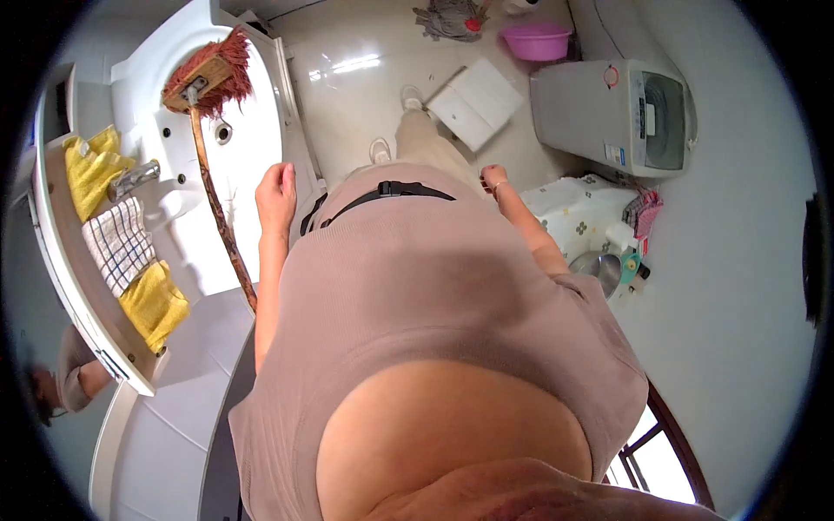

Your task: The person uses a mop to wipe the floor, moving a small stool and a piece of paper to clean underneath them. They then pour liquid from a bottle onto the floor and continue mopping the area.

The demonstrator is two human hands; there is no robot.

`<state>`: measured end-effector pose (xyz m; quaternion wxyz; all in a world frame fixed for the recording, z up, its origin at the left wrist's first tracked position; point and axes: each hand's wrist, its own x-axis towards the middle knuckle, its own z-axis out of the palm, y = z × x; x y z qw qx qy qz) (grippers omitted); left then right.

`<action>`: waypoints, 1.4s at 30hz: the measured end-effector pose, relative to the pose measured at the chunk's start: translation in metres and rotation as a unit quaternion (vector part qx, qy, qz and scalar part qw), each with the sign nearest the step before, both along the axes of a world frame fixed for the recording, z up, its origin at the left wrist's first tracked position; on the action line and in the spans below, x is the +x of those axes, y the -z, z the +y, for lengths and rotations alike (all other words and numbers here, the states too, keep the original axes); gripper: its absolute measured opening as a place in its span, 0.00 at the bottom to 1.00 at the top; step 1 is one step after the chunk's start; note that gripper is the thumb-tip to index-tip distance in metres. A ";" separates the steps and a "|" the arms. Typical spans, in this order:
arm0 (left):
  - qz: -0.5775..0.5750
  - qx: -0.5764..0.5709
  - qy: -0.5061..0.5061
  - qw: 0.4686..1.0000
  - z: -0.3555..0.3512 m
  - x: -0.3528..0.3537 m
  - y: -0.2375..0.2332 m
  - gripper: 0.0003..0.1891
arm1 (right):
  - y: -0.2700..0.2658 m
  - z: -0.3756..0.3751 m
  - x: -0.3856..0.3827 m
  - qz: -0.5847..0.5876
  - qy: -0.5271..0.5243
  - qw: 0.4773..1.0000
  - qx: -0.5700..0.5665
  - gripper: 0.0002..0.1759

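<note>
My left hand point(276, 195) hangs beside the white basin point(265, 148), its fingers curled in and nothing showing in them. On my other side, my right hand point(493, 179) is lowered with its fingers loosely curled, near a patterned white cover point(556, 207); I see no object in it. A mop point(205, 82) with reddish strands and a wooden handle leans across the basin, closest to my left hand. Neither hand touches it.
Yellow towels point(155, 304) and a checked cloth point(120, 243) lie by the tap point(135, 180). A washing machine point(599, 113), a white box point(476, 104), a pink tub point(537, 42) and a grey mop head point(452, 19) stand on the tiled floor point(347, 95). A metal bowl point(598, 271) sits at right.
</note>
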<state>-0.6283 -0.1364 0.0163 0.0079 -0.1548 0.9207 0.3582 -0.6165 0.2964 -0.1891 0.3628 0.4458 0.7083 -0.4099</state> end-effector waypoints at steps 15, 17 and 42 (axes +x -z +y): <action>-0.027 -0.019 -0.025 0.999 0.018 -0.100 0.002 0.09 | -0.011 0.007 -0.243 0.123 0.073 0.984 -0.106 0.11; -0.007 -0.019 -0.032 0.999 0.026 -0.142 -0.008 0.08 | 0.012 0.034 -0.309 0.125 0.062 0.987 -0.080 0.12; 0.161 0.021 -0.111 0.981 0.175 -0.462 -0.089 0.08 | -0.102 0.038 -0.721 0.546 0.010 0.838 -0.003 0.13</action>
